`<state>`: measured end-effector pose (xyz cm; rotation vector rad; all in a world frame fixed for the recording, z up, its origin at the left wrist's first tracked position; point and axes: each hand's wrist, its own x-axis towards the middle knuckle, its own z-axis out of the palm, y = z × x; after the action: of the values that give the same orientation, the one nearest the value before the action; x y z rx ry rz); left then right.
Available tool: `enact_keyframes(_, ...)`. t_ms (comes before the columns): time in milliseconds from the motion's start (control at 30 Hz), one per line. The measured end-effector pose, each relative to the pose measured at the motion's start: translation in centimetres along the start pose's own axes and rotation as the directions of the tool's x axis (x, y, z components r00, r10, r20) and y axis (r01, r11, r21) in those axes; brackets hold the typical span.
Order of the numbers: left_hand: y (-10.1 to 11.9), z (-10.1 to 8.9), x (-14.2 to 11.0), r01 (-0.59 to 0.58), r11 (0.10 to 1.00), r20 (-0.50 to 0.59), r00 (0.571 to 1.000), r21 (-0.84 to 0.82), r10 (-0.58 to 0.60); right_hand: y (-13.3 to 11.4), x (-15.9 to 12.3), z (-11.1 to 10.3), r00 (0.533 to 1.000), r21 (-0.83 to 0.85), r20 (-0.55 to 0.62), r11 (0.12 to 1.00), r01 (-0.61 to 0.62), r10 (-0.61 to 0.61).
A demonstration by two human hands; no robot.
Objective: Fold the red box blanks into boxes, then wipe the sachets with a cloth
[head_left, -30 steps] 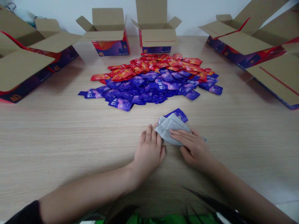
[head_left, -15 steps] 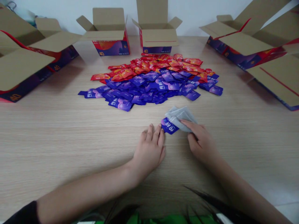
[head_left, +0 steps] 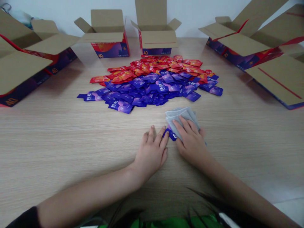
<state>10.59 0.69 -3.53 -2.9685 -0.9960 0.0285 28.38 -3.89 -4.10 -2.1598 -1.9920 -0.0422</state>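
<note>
A small blue-purple sachet (head_left: pixel 171 134) lies on the table between my hands, mostly covered. Over it rests a folded grey cloth (head_left: pixel 181 114). My right hand (head_left: pixel 192 142) grips the cloth, with its fingers pressed down on top and the thumb by the sachet's lower edge. My left hand (head_left: pixel 152 147) lies palm down with fingers spread. Its index fingertip and thumb touch the sachet's left end. Beyond the hands is a heap of blue-purple sachets (head_left: pixel 142 91), with red-orange sachets (head_left: pixel 152 66) behind them.
Open cardboard boxes stand around the heap: a left box (head_left: pixel 30 71), two at the back, a back-left box (head_left: pixel 110 49) and a back-middle box (head_left: pixel 156 50), and several on the right, the nearest showing a wide flap (head_left: pixel 275 79). The wooden table (head_left: pixel 71 142) spreads beneath everything.
My right hand has moved left and flattened over the cloth, which now covers more of the sachet. My left hand stays at the sachet's end. The view has shifted slightly.
</note>
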Motion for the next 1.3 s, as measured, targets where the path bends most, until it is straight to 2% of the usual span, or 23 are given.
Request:
enact_keyframes(100, 0.1, 0.1, 0.0, 0.003, 1.0, 0.006, 1.0, -0.004, -0.003, 1.9, -0.2, 0.0, 0.991, 0.002, -0.046, 0.992, -0.129, 0.128)
enact_keyframes(167, 0.1, 0.2, 0.1, 0.002, 1.0, 0.003, 1.0, -0.001, -0.002, 2.0, -0.4, 0.0, 0.99, 0.001, -0.067, 0.992, -0.124, 0.124)
enact_keyframes(267, 0.1, 0.0, 0.2, 0.0, 1.0, 0.003, 1.0, -0.009, 0.0, -0.1, -0.6, 0.3, 0.999, -0.001, -0.032, 0.999, 0.04, -0.04)
enact_keyframes(333, 0.0, -0.2, 0.3, -0.011, 1.0, 0.021, 1.0, -0.014, 0.012, -1.8, -0.6, 0.4, 0.986, 0.034, 0.008, 0.986, 0.166, -0.166)
enact_keyframes(400, 0.0, -0.4, 0.3, -0.019, 1.0, 0.035, 0.999, -0.013, 0.019, -2.5, -0.5, 0.5, 0.974, 0.074, 0.031, 0.972, 0.223, -0.225)
enact_keyframes(467, 0.0, -0.4, 0.3, -0.01, 1.0, 0.029, 1.0, -0.015, 0.01, -1.7, -0.5, 0.4, 0.982, 0.073, 0.02, 0.98, 0.186, -0.188)
enact_keyframes(600, 0.2, -0.1, 0.2, 0.005, 1.0, 0.012, 1.0, -0.019, -0.005, 1.8, -0.4, 0.3, 0.997, -0.004, -0.066, 0.999, -0.034, 0.034)
enact_keyframes(700, 0.3, 0.1, 0.2, 0.013, 1.0, 0.01, 1.0, -0.004, -0.013, 2.3, -0.4, 0.3, 0.989, -0.04, -0.085, 0.991, -0.125, 0.121)
enact_keyframes(767, 0.3, 0.1, 0.2, 0.021, 1.0, 0.005, 1.0, -0.004, -0.021, 1.0, -0.4, 0.3, 0.996, -0.047, -0.063, 0.996, -0.07, 0.067)
enact_keyframes(867, 0.3, -0.2, 0.2, 0.02, 1.0, 0.009, 1.0, -0.018, -0.02, -1.5, -0.5, 0.2, 0.992, -0.003, 0.001, 0.992, 0.124, -0.124)
enact_keyframes(933, 0.2, -0.2, 0.2, 0.014, 0.999, 0.011, 1.0, -0.029, -0.014, -1.9, -0.6, 0.1, 0.98, 0.039, 0.035, 0.98, 0.195, -0.196)
enact_keyframes(1000, 0.1, -0.2, 0.1, 0.013, 0.999, -0.004, 1.0, -0.029, -0.013, -0.9, -0.6, 0.0, 0.988, 0.049, 0.034, 0.987, 0.151, -0.153)
enact_keyframes(1067, 0.1, 0.0, 0.1, 0.01, 1.0, -0.017, 1.0, -0.02, -0.01, 1.0, -0.5, 0.0, 1.0, 0.026, -0.008, 0.999, 0.027, -0.027)
enact_keyframes(1167, 0.2, 0.1, 0.0, 0.009, 1.0, -0.006, 1.0, -0.012, -0.009, 3.2, -0.4, 0.1, 0.985, -0.007, -0.093, 0.989, -0.15, 0.149)
enact_keyframes(1233, 0.2, 0.2, 0.1, 0.019, 1.0, 0.008, 1.0, -0.011, -0.018, 3.3, -0.4, 0.2, 0.982, -0.024, -0.105, 0.987, -0.158, 0.155)
enact_keyframes(1300, 0.2, 0.4, 0.1, 0.038, 0.999, 0.013, 0.999, -0.009, -0.038, 2.4, -0.5, 0.4, 0.992, -0.039, -0.086, 0.995, -0.094, 0.091)
